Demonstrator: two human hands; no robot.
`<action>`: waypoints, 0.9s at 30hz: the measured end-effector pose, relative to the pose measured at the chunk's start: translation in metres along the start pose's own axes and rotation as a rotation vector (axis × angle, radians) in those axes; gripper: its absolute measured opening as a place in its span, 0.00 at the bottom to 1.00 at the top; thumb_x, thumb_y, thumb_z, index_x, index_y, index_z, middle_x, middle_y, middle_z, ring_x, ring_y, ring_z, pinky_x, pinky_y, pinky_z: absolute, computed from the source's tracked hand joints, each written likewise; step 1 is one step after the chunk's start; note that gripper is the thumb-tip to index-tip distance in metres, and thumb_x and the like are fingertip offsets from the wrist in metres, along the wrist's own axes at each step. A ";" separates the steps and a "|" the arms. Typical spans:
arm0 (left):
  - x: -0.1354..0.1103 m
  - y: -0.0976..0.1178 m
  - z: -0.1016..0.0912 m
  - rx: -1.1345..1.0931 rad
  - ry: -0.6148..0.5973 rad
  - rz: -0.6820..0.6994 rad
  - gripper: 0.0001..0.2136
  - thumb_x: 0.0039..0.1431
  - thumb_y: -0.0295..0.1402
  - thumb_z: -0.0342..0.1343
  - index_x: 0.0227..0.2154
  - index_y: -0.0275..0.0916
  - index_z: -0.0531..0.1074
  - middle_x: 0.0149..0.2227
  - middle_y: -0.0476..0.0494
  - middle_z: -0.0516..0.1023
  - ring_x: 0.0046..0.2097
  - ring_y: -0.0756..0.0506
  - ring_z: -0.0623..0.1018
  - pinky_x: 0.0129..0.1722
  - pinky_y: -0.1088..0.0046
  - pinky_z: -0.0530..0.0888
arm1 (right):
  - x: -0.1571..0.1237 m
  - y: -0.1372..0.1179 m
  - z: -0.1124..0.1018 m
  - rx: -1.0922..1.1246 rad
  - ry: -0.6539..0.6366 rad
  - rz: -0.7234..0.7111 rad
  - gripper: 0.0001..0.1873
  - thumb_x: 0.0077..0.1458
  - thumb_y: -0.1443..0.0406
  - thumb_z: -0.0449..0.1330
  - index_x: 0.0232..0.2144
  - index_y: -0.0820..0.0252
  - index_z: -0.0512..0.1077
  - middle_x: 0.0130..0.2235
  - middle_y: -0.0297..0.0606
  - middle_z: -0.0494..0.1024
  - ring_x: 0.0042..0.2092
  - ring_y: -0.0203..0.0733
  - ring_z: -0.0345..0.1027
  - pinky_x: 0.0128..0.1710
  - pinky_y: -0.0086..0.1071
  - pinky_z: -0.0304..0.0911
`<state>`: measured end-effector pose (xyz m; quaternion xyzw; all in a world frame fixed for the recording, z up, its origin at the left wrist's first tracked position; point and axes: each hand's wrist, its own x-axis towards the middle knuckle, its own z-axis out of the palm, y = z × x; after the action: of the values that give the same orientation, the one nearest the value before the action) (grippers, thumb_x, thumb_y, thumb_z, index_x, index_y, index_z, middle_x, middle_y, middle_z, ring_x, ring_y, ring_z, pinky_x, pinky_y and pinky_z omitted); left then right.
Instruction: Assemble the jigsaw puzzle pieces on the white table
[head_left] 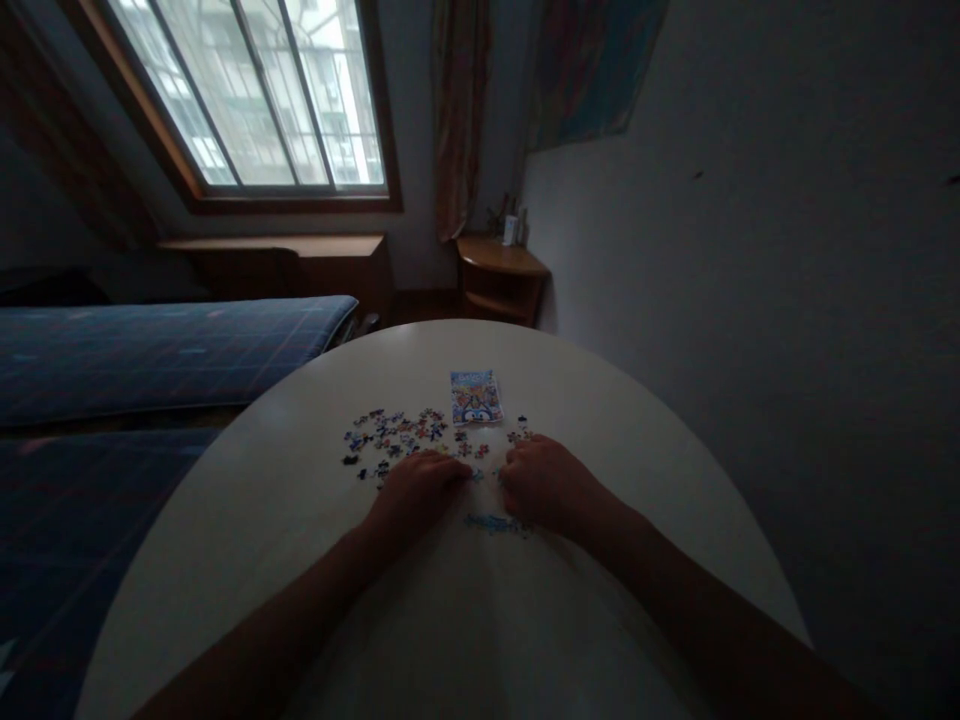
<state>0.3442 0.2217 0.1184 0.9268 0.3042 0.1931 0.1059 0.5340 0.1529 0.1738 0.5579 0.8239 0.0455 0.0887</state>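
Several small jigsaw pieces (pixel 397 432) lie scattered on a round white table (pixel 480 620). A small printed picture card (pixel 475 396) lies just beyond them. My left hand (pixel 417 488) rests knuckles-up at the near edge of the pieces, fingers curled under. My right hand (pixel 546 482) lies beside it, also curled, fingertips close to my left hand's. Whatever is pinched between them is hidden. A short row of joined blue pieces (pixel 495 524) sits just below my right hand.
A bed with a blue checked cover (pixel 150 350) runs along the left. A wooden corner shelf (pixel 501 272) with small items stands under the curtain, beside a barred window (pixel 262 90). A dark wall closes the right side.
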 end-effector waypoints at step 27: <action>-0.015 0.014 0.001 -0.114 0.035 0.199 0.10 0.64 0.28 0.51 0.45 0.40 0.75 0.48 0.43 0.80 0.48 0.43 0.77 0.49 0.59 0.77 | -0.015 0.008 0.019 0.066 0.147 -0.051 0.04 0.56 0.67 0.61 0.30 0.61 0.75 0.32 0.40 0.77 0.35 0.41 0.70 0.37 0.34 0.57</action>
<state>0.3408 0.2018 0.1176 0.9415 0.2008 0.2358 0.1331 0.5507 0.1419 0.1583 0.5343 0.8433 0.0571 0.0106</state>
